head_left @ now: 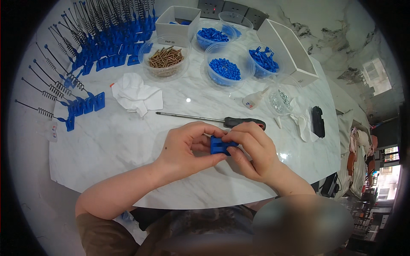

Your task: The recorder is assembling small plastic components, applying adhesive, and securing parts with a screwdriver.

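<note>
Both hands meet over the near middle of the table around a small blue plastic part (218, 145) with a flat square face. My left hand (188, 145) grips its left side between thumb and fingers. From the right, my right hand (252, 149) pinches the part's other end, its fingertips covering much of it. Just beyond the hands lies a screwdriver (245, 123) with a black and red handle, its long shaft pointing left. A crumpled white tissue (137, 94) lies past the screwdriver's tip.
Clear tubs hold brass-coloured screws (166, 57), small blue pieces (224, 69), blue forked parts (264, 59) and metal nuts (279, 101). Blue bases with black springs (115, 51) crowd the far left. A small white bottle (253, 100), black object (317, 122) and white boxes (290, 51) stand right.
</note>
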### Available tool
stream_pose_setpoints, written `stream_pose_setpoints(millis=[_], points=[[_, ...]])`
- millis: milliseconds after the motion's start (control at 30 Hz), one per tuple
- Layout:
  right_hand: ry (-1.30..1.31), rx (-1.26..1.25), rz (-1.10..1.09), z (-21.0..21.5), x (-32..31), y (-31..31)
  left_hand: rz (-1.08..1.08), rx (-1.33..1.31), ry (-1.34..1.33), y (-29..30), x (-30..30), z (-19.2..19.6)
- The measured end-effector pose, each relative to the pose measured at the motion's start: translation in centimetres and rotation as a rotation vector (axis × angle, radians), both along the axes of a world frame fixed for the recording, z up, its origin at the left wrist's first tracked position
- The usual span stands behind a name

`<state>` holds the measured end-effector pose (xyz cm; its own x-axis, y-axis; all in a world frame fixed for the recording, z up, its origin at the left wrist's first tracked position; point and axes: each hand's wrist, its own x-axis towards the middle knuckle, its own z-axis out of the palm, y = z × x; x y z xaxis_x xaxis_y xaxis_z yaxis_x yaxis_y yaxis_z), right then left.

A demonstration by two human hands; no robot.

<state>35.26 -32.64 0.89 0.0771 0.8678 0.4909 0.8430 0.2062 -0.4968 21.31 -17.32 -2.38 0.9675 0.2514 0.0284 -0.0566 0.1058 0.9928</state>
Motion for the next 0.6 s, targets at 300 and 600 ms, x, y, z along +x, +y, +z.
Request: stream_pose_setpoints(millis=[300, 600], points=[[-0.076, 0.022, -0.043, -0.53, -0.35, 0.02, 0.013, 0.011, -0.054, -0.3, -0.11, -0.33], [-0.072, -0.028, -0.01, -0.56, -0.1, -0.27, -0.016, -0.088, -0.079, -0.13, 0.13, -0.09]])
